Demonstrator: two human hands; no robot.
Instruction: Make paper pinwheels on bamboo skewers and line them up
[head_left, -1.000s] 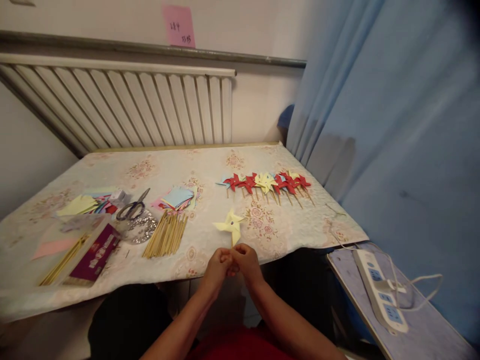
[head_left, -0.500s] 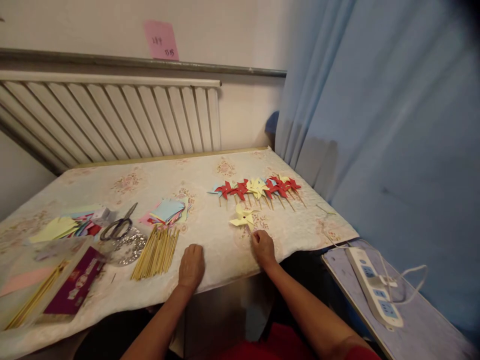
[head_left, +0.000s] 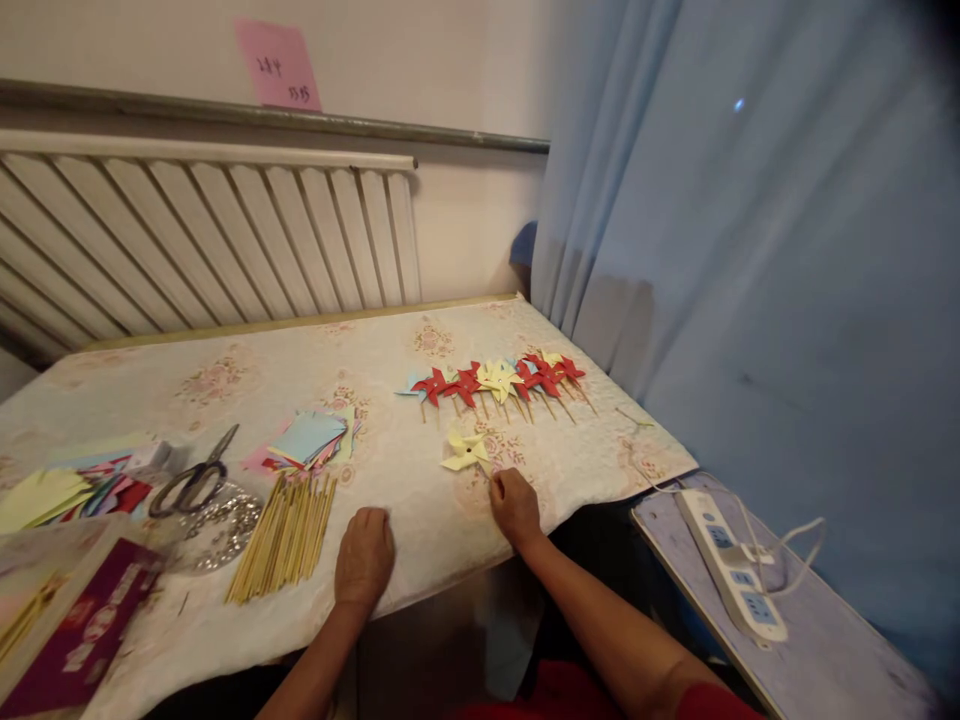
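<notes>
Where the yellow pinwheel (head_left: 466, 452) is: low over the floral tablecloth (head_left: 427, 515), between 10 and 11 o'clock from the right hand (head_left: 516, 508).
Pinwheel's long axis: slanted, paper head toward 10 o'clock, stick toward 4, mostly hidden by the hand.
Right-hand grip: thumb and fingers pinched together on that stick.
Left hand (head_left: 365, 555): resting near the cloth's front edge, fingers curled under; cannot tell whether they close on anything.
Pinwheel row (head_left: 501, 380): at 1 o'clock from the yellow pinwheel, sticks mostly toward 5.
Wooden stick bundle (head_left: 285, 535): near the left hand, toward 9 o'clock, lying along 1 to 7.
</notes>
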